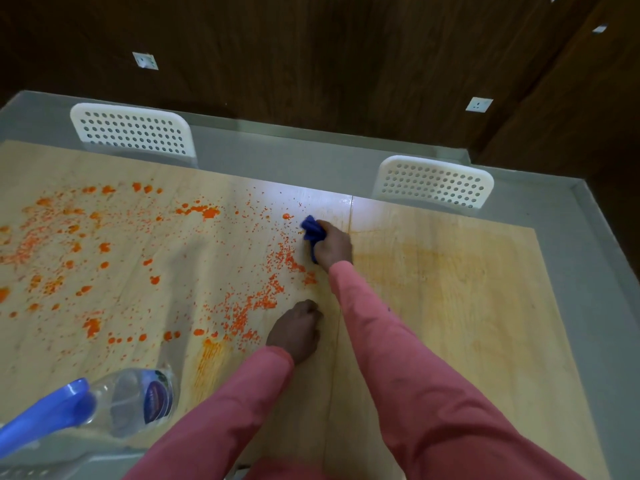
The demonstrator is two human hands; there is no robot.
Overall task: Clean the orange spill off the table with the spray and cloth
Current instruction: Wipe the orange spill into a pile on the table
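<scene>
Orange spill (104,258) lies in blobs and fine specks over the left and middle of the light wooden table (450,323). My right hand (334,245) is shut on a bunched blue cloth (311,230) and presses it on the table at the spill's right edge, near the far side. My left hand (298,332) rests on the table closer to me, fingers curled under, touching specks at its left. A clear spray bottle (138,400) with a blue trigger head (45,414) stands at the near left corner, apart from both hands.
Two white perforated chair backs (133,131) (434,183) stand along the far side of the table. A faint yellowish smear (426,268) covers the right half. Grey floor surrounds the table, and a dark wood wall with sockets rises behind.
</scene>
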